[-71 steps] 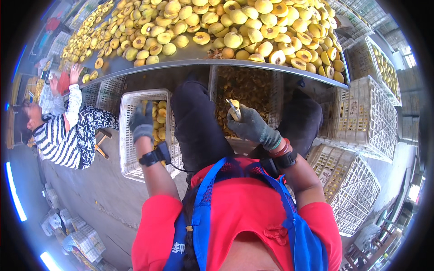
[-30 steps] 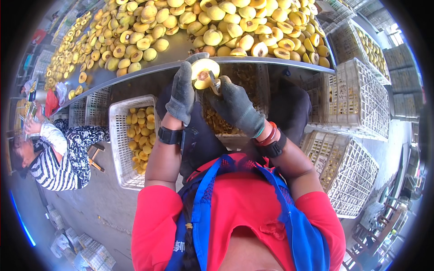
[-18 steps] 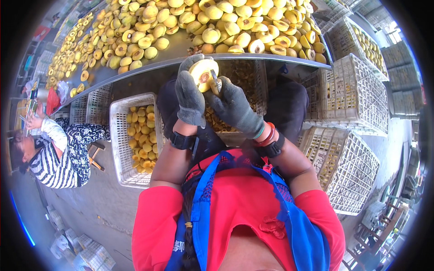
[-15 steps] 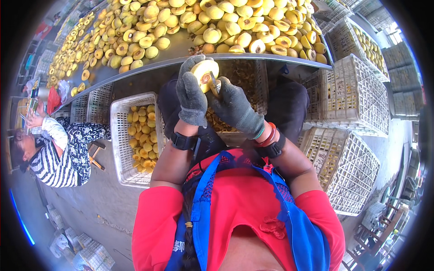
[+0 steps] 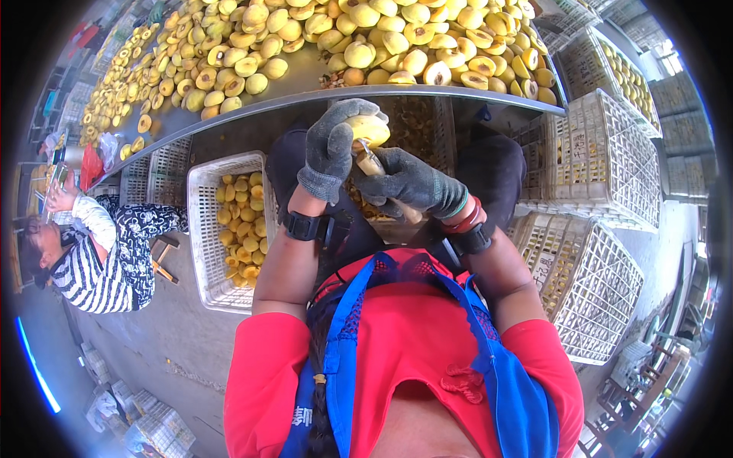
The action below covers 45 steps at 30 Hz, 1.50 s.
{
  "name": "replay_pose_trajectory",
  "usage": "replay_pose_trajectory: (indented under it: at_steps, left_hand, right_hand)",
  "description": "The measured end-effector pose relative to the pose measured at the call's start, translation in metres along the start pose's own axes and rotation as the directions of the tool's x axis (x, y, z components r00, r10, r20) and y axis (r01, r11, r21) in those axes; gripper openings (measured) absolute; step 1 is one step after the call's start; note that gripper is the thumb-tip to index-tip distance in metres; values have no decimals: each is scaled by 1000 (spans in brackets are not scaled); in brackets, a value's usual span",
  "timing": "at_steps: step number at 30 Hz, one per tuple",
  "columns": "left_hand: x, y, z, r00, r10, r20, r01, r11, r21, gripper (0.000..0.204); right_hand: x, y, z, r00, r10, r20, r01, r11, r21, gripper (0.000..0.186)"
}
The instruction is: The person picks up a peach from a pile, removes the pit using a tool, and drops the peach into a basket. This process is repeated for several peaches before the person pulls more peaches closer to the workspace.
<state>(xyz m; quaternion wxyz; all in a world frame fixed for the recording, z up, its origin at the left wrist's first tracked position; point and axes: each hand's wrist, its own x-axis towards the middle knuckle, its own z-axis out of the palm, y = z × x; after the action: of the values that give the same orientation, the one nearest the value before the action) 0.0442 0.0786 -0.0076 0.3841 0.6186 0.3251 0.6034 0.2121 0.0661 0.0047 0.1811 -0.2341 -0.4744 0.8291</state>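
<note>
Tipped since the earlier frame, the fruit half (image 5: 369, 128) is pinched in the grip of the left hand (image 5: 329, 146), near the table (image 5: 304, 73); the right hand (image 5: 416, 182) clasps the knife (image 5: 370, 162). Cutting seems underway, likely needing steady turning next.

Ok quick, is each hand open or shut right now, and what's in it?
Left hand: closed, holding a yellow fruit.
Right hand: closed, holding a wooden-handled tool.
</note>
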Motion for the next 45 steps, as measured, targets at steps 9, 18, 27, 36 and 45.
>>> replay_pose_trajectory:
  at_steps: [9, 18, 27, 36, 45]
  left_hand:
    - [-3, -3, -12, 974, -55, 221, 32, 994, 106, 55]
    - [-10, -10, -20, 893, -438, -104, 419, 893, -165, 73]
    - [-22, -3, -50, 842, -450, -296, 424, 893, -153, 68]
    - [-28, 13, -11, 966, -130, -225, 196, 934, 300, 54]
    - [-42, 2, -18, 946, -126, -300, 227, 916, 331, 55]
  right_hand:
    - [-2, -2, -8, 988, 115, 108, -118, 993, 24, 6]
    - [1, 0, 8, 1000, 16, 13, -15, 995, -96, 3]
    - [20, 18, 5, 870, -465, -162, 183, 611, -770, 24]
    - [55, 15, 29, 544, -779, -312, 184, 474, -861, 37]
    - [62, 27, 26, 566, -743, -358, 236, 562, -793, 30]
